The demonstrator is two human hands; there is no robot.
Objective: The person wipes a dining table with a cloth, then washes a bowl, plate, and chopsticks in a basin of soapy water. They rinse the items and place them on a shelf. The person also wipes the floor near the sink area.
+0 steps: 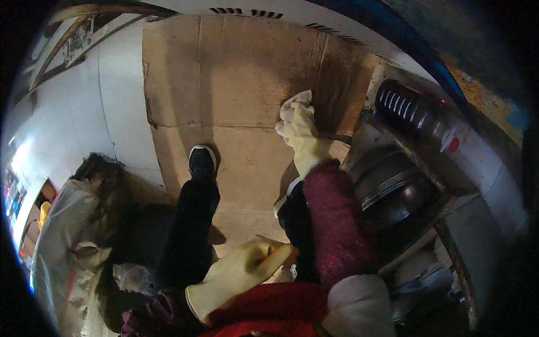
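Observation:
My right hand (303, 137), in a pale yellow rubber glove, reaches forward over a brown cardboard sheet (247, 163) laid on the floor. Its fingers are closed round a crumpled whitish cloth (297, 101), which touches the cardboard beside a dark stain. My left hand (241, 275) wears a matching glove and stays close to my body, above my lap. The fingers of that hand are curled in, with an orange tint near the tips; what they hold, if anything, is hidden.
On the right, a large plastic bottle (415, 112) with a red cap lies beside a dark metal bowl (393, 194). A bulging plastic sack (73, 236) stands at the left. White floor tiles (123, 95) border the cardboard. My shoe (202, 160) rests on it.

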